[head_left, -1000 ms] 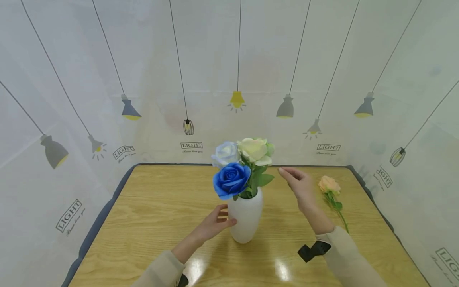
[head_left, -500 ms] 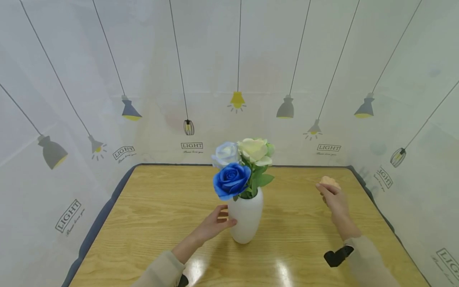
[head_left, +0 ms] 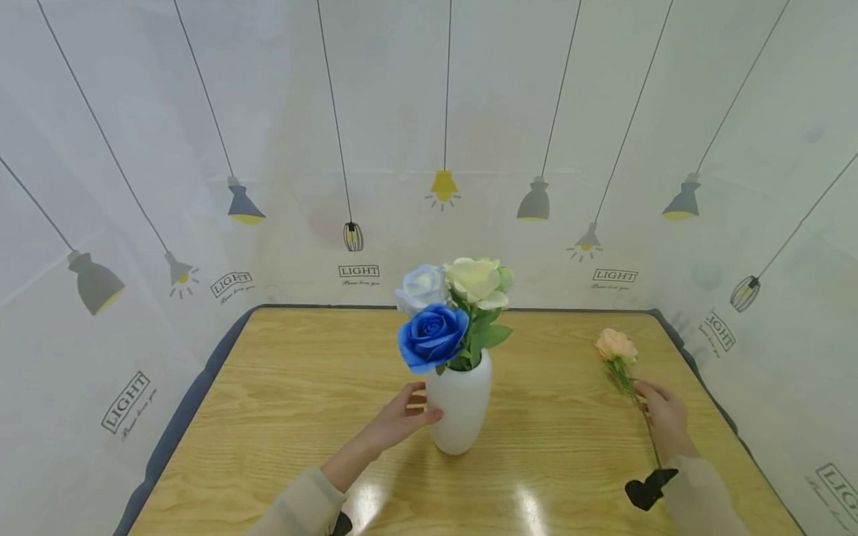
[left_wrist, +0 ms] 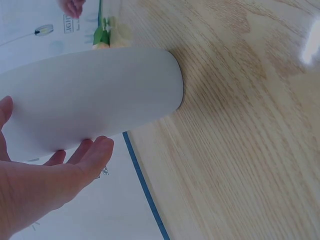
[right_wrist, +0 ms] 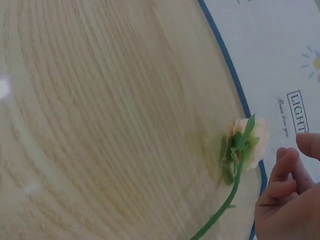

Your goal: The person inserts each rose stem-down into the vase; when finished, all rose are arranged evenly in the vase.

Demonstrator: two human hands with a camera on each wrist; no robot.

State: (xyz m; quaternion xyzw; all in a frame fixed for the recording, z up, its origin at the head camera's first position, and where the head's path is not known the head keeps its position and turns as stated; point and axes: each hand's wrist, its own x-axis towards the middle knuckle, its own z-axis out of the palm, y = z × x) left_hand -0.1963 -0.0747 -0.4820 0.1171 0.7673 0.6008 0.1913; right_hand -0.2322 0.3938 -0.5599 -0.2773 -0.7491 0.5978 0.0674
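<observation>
In the head view, a white vase (head_left: 461,409) stands upright mid-table, bearing a deep blue rose (head_left: 432,337), a pale blue rose (head_left: 421,287) and a cream-coloured flower (head_left: 473,280). My left hand (head_left: 395,421) holds the vase's left side, thumb toward the front; the left wrist view shows its fingertips against the white wall (left_wrist: 105,90). At right lies a peach-coloured flower (head_left: 615,347) with a long green stem. My right hand (head_left: 665,420) is just right of that stem. The right wrist view has its thumb and fingers apart, with nothing between them, beside the peach bloom (right_wrist: 252,142).
The wooden table (head_left: 302,380) has a dark blue edge. Behind it and at both sides stands a pale cloth backdrop (head_left: 395,112) printed with hanging lamps. A black wrist camera (head_left: 649,491) on the right sleeve overlaps the stem's lower end in the head view.
My right hand has moved from beside the bouquet rightward, over the peach bloom, then back toward me beside its stem. The left hand and vase have stayed in place.
</observation>
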